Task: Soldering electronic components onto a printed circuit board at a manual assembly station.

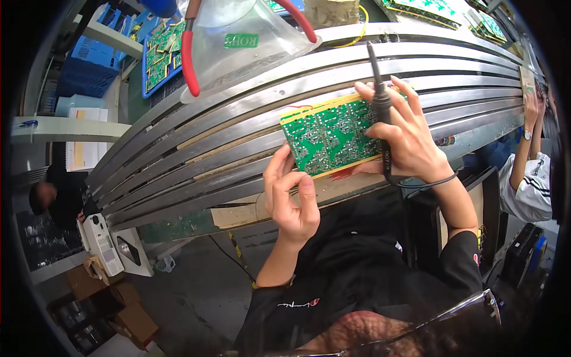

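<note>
A green circuit board (330, 140) with yellow edge strips is held tilted above slatted metal rails, its solder-dotted side facing up. At its lower left corner, my left hand (291, 205) grips the edge with bent fingers. My right hand (413, 140) is wrapped round a black soldering iron (381, 107) and also steadies the board's right end. The iron's tip points up and away from me, apart from the board. Its cord runs down past my right wrist. Red wires (342, 175) show under the board's near edge. The board and iron hide some of my right fingers.
Red-handled pliers (189, 62) lie over a clear plastic bag (238, 59) at the far left. Beyond stands a blue tray (146, 71) full of circuit boards. More boards (428, 12) lie at the far right. Another person's hands (531, 107) work at the right.
</note>
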A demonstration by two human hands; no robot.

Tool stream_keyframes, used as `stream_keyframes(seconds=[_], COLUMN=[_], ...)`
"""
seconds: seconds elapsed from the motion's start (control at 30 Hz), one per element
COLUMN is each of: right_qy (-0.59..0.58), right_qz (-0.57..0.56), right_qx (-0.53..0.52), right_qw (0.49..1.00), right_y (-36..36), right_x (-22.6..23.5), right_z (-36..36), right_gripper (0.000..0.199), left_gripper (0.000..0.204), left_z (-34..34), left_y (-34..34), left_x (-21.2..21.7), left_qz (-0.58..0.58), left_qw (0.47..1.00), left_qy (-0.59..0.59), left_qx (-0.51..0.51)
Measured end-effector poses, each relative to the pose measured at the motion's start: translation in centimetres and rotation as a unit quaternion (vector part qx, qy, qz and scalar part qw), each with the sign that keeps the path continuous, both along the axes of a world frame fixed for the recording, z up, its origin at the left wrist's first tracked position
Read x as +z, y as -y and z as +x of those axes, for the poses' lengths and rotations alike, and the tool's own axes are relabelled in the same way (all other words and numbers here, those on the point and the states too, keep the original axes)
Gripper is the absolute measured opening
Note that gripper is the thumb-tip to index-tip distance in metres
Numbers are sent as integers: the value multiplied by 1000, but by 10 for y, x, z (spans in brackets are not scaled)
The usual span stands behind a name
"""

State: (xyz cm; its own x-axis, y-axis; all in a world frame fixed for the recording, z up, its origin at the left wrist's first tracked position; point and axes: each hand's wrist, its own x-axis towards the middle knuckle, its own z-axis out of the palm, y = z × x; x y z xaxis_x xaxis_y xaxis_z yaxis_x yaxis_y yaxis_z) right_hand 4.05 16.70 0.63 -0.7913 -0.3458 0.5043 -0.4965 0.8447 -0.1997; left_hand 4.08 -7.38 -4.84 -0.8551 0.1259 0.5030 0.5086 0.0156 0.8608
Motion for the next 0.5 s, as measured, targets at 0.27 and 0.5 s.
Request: stream_keyframes(seconds=[0.27,0.5], right_qy=[-27,-44], right_qz=[74,-47], right_qx=[-7,50], right_qw=[997,997], right_y=[-3,-19], right_x=[-7,4], right_z=[-2,1], right_gripper=[62,63], left_gripper=[6,6], left_z=[-4,7], left_y=[0,-7], left_x=[6,26], left_qz=[-63,-34], left_qw=[996,998], left_qy=[-28,-48], left_qx=[50,25])
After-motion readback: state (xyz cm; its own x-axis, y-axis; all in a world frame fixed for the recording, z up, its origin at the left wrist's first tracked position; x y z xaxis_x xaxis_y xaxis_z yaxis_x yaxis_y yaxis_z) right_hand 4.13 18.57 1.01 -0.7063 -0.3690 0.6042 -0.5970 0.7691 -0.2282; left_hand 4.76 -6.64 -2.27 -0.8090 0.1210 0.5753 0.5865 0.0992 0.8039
